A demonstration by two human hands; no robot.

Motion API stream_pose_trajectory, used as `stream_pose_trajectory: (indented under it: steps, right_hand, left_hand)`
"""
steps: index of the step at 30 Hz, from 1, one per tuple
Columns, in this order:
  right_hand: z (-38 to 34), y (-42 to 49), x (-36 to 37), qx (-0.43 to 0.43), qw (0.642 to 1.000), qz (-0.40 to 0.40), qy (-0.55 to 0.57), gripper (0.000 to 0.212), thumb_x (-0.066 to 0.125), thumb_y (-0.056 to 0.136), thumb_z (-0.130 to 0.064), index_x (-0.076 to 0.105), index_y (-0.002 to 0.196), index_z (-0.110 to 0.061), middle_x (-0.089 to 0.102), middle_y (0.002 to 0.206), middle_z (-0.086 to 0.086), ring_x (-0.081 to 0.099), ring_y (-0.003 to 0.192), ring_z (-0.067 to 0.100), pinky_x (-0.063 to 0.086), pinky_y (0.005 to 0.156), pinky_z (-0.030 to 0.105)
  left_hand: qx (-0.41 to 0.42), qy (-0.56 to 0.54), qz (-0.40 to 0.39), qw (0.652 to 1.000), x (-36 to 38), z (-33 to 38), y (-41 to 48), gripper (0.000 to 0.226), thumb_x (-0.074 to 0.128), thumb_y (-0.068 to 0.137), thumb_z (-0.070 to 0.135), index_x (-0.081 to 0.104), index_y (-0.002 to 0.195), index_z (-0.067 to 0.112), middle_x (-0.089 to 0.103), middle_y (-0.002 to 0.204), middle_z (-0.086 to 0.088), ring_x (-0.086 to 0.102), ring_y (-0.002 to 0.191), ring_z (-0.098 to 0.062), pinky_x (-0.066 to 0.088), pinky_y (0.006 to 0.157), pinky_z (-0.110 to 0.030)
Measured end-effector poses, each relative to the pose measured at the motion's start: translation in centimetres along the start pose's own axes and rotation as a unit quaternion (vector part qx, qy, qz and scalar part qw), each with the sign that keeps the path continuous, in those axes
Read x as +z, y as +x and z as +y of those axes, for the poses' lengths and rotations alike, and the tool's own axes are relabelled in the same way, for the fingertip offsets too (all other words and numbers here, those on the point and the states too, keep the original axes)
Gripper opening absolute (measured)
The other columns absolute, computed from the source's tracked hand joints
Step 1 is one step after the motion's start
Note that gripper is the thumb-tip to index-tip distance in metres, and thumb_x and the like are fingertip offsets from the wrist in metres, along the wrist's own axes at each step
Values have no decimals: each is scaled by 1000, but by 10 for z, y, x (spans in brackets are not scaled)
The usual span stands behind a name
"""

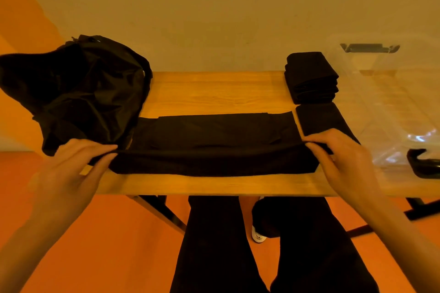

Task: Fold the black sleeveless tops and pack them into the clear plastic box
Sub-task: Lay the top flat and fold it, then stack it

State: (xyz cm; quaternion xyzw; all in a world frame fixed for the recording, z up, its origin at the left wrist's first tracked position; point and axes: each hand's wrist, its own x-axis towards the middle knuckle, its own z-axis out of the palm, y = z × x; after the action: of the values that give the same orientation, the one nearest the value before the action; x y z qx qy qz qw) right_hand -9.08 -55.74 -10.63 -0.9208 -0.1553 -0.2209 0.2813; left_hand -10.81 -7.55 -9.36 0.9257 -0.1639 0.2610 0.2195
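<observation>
One half-folded top [209,142], two hands [71,168] [342,161]

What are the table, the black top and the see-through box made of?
The table looks like smooth wood: grain lines show. The black top seems soft matte cloth, since it creases and folds. The box looks like clear glossy plastic; light glints off it.

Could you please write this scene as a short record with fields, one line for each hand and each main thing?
left hand: pinches the left end of the spread top
right hand: pinches its right end
spread top: lies across the table, near edge lifted into a fold
folded tops: a stack at the far right, a single folded top in front of it
clear plastic box: right of the stack, no tops visible inside
black bag: on the table's left end
</observation>
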Motion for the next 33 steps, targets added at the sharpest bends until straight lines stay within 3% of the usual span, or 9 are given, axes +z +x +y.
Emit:
stream_pose_trajectory:
  steps: [3, 6, 10, 13, 16, 19, 25, 28, 33]
  right_hand:
    - [8, 30, 12, 46, 999, 4, 10, 19, 66, 92, -25, 72, 110, -18, 68, 99, -7, 61, 87, -1, 47, 80, 8]
    - [16, 53, 18, 87, 996, 7, 13, 19, 76, 87, -20, 75, 105, -16, 68, 92, -9, 60, 81, -5, 47, 75, 5]
    - [28, 74, 24, 118, 993, -22, 19, 19, 76, 87, -21, 75, 105, -16, 68, 90, -8, 63, 83, -1, 51, 78, 16]
    - [34, 82, 25, 115, 992, -52, 9, 17, 72, 90, -21, 74, 107, -17, 70, 92, -7, 64, 85, 2, 54, 80, 22]
    - [38, 87, 27, 116, 992, -58, 10, 16, 71, 92, -20, 75, 107, -16, 71, 93, -4, 65, 87, 6, 50, 79, 19]
    - [39, 90, 29, 113, 993, -44, 10, 15, 71, 92, -20, 74, 106, -15, 70, 92, -4, 63, 84, 1, 47, 76, 15]
    - [40, 97, 29, 121, 992, -32, 16, 15, 71, 92, -20, 73, 106, -16, 67, 91, -5, 60, 82, -1, 45, 73, 14]
    - [44, 102, 34, 123, 992, -26, 5, 14, 71, 91, -23, 73, 104, -18, 67, 89, -6, 60, 82, -1, 45, 72, 13]
    - [52, 111, 46, 114, 990, -60, -57, 16, 72, 90, -31, 74, 103, -22, 70, 88, -8, 63, 81, 5, 55, 72, 28]
  left_hand:
    - [-53, 33, 8, 998, 15, -2, 25, 18, 66, 95, 22, 75, 106, 10, 52, 97, 34, 51, 91, 0, 48, 84, -33]
    - [-74, 28, -5, 997, 25, -1, 44, 18, 71, 89, 24, 67, 99, 39, 52, 95, 44, 52, 82, 4, 38, 80, -8]
    - [-88, 22, -29, 995, 33, -10, 65, 10, 76, 87, 17, 75, 95, 24, 58, 90, 30, 56, 75, -4, 38, 74, -5]
    - [-121, -4, -44, 992, 36, -10, 76, 25, 78, 86, 17, 65, 87, 39, 57, 69, 16, 58, 79, -3, 41, 71, -2]
    - [-152, 4, -49, 987, 38, -14, 86, 27, 76, 88, 21, 62, 84, 43, 57, 72, 19, 58, 82, -7, 39, 70, 0]
    - [-174, 12, -40, 984, 39, -15, 93, 5, 76, 89, 21, 73, 89, 25, 57, 70, 17, 58, 82, -9, 41, 68, -5]
    - [-206, 18, -32, 978, 38, -16, 101, 7, 76, 89, 23, 71, 87, 26, 57, 69, 12, 59, 74, -2, 40, 67, -2]
    - [-185, 70, -54, 979, 41, -22, 105, 6, 76, 88, 27, 75, 92, 22, 59, 88, 6, 53, 65, -11, 48, 72, -25]
    - [-206, 123, -68, 968, 45, -17, 110, 11, 78, 86, 32, 76, 91, 22, 57, 101, 2, 58, 89, -23, 53, 69, -46]
